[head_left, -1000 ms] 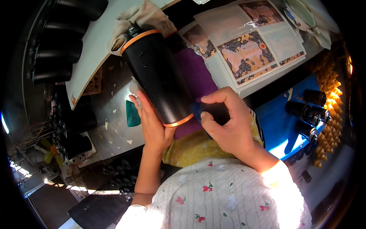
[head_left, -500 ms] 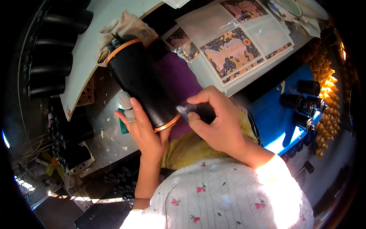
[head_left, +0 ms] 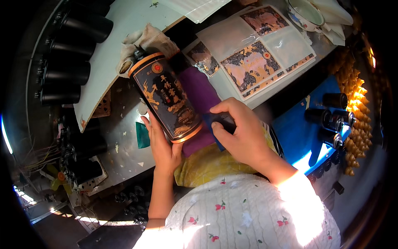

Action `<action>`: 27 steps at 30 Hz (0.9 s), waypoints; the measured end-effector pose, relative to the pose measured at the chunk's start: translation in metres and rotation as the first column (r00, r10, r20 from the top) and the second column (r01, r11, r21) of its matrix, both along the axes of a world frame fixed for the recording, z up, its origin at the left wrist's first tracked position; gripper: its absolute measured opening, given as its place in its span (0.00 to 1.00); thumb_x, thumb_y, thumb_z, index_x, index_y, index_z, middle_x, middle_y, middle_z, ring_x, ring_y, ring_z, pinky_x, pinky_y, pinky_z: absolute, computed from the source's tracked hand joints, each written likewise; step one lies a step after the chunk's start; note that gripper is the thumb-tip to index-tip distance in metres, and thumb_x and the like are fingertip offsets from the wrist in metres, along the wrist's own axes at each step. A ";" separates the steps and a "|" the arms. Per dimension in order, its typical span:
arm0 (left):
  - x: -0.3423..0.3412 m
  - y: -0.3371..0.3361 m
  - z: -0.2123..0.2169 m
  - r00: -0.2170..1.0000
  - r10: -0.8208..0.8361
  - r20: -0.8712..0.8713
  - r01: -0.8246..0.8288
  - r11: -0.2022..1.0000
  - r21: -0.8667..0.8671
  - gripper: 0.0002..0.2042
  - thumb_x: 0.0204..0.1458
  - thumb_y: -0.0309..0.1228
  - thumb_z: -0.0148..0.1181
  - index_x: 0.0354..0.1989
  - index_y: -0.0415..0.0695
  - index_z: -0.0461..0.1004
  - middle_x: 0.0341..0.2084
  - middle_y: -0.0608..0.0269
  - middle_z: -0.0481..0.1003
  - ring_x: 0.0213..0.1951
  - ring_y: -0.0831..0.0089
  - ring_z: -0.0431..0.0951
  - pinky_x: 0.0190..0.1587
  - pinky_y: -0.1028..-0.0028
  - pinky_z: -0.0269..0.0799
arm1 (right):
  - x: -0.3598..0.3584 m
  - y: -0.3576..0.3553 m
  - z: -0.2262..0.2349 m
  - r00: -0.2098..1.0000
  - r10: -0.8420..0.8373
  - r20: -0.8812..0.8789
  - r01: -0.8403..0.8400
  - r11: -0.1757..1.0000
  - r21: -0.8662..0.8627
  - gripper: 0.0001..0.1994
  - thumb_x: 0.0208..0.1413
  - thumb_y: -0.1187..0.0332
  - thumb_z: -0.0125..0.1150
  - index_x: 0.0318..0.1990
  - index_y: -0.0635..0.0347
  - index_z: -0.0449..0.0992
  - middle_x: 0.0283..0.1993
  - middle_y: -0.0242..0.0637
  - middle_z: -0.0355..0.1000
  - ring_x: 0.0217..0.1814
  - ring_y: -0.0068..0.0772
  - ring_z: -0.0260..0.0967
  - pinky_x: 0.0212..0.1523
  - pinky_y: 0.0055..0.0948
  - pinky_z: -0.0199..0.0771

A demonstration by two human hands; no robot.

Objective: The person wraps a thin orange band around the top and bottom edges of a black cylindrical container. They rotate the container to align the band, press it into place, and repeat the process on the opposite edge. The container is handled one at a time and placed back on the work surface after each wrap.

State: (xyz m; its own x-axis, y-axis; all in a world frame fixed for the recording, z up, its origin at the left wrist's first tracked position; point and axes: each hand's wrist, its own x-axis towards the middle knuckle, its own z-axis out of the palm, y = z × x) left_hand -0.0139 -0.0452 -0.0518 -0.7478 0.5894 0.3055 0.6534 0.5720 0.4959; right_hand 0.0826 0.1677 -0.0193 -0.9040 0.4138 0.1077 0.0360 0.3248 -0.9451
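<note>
My left hand supports the lower end of a black cylindrical bottle with copper bands at both ends. The bottle lies tilted, its neck toward the upper left, and gold and red decoration shows on its upward side. A wrinkled off-white knitted cloth sits by the neck. In my right hand, thumb and fingers pinch a dark blue flat piece just right of the bottle's lower end. Its exact kind is unclear. Purple cloth lies beneath and beside the bottle.
Printed decal sheets lie on the table at the upper right, near an enamel bowl. Black cylinders stand along the left. On a blue board are several small black cylinders. A green piece rests on the metal surface.
The bottle's plain black side faced up before; now its decorated side does. A crumpled clear film at the right fingertips is no longer visible. Both hands keep nearly the same places.
</note>
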 end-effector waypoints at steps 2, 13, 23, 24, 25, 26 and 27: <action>0.006 -0.004 0.001 0.999 0.017 0.046 -0.019 0.999 0.040 0.55 0.52 0.54 0.65 0.75 0.30 0.38 0.64 0.42 0.64 0.70 0.43 0.59 0.74 0.44 0.27 | -0.001 0.007 0.002 0.999 -0.037 0.016 0.038 0.997 -0.063 0.11 0.52 0.77 0.60 0.43 0.63 0.73 0.42 0.40 0.74 0.44 0.40 0.74 0.48 0.32 0.73; 0.015 0.012 0.016 0.996 0.051 -0.074 -0.041 0.990 0.137 0.44 0.46 0.28 0.72 0.72 0.31 0.54 0.43 0.51 0.77 0.45 0.58 0.78 0.74 0.42 0.36 | 0.009 0.000 0.001 0.991 0.107 0.081 -0.063 0.904 -0.423 0.05 0.58 0.75 0.61 0.41 0.62 0.75 0.28 0.26 0.68 0.28 0.14 0.62 0.33 0.17 0.66; 0.014 0.016 0.011 0.991 0.087 -0.101 -0.068 0.983 0.171 0.46 0.43 0.29 0.74 0.72 0.32 0.55 0.40 0.55 0.77 0.44 0.58 0.78 0.73 0.40 0.41 | -0.012 -0.018 0.004 0.994 0.111 -0.007 -0.108 0.947 -0.303 0.11 0.50 0.79 0.65 0.42 0.62 0.74 0.38 0.31 0.69 0.33 0.21 0.67 0.36 0.22 0.70; 0.014 0.017 0.012 0.989 0.086 -0.122 -0.064 0.983 0.172 0.47 0.43 0.29 0.75 0.72 0.32 0.55 0.39 0.55 0.77 0.43 0.58 0.77 0.73 0.40 0.41 | -0.014 -0.019 0.004 0.993 0.114 0.012 -0.103 0.937 -0.333 0.10 0.50 0.79 0.65 0.41 0.62 0.74 0.37 0.32 0.69 0.33 0.21 0.67 0.36 0.22 0.69; 0.014 0.018 0.012 0.988 0.085 -0.129 -0.062 0.983 0.174 0.47 0.43 0.29 0.75 0.72 0.31 0.55 0.38 0.56 0.76 0.42 0.58 0.77 0.73 0.40 0.41 | -0.016 -0.019 0.005 0.993 0.118 0.033 -0.098 0.927 -0.362 0.10 0.50 0.79 0.65 0.40 0.62 0.73 0.37 0.32 0.69 0.33 0.21 0.67 0.36 0.22 0.69; 0.014 0.018 0.012 0.987 0.085 -0.136 -0.060 0.982 0.177 0.47 0.43 0.30 0.75 0.72 0.31 0.55 0.37 0.56 0.76 0.41 0.59 0.77 0.73 0.40 0.40 | -0.018 -0.019 0.006 0.992 0.123 0.032 -0.103 0.923 -0.371 0.10 0.50 0.78 0.65 0.39 0.63 0.73 0.37 0.32 0.69 0.33 0.21 0.67 0.35 0.22 0.69; 0.014 0.018 0.012 0.988 0.084 -0.132 -0.060 0.982 0.181 0.47 0.43 0.30 0.75 0.72 0.31 0.55 0.36 0.57 0.75 0.40 0.59 0.76 0.73 0.40 0.40 | -0.021 -0.019 0.006 0.991 0.129 0.031 -0.108 0.919 -0.380 0.09 0.50 0.78 0.65 0.38 0.63 0.72 0.37 0.32 0.69 0.33 0.21 0.67 0.35 0.22 0.69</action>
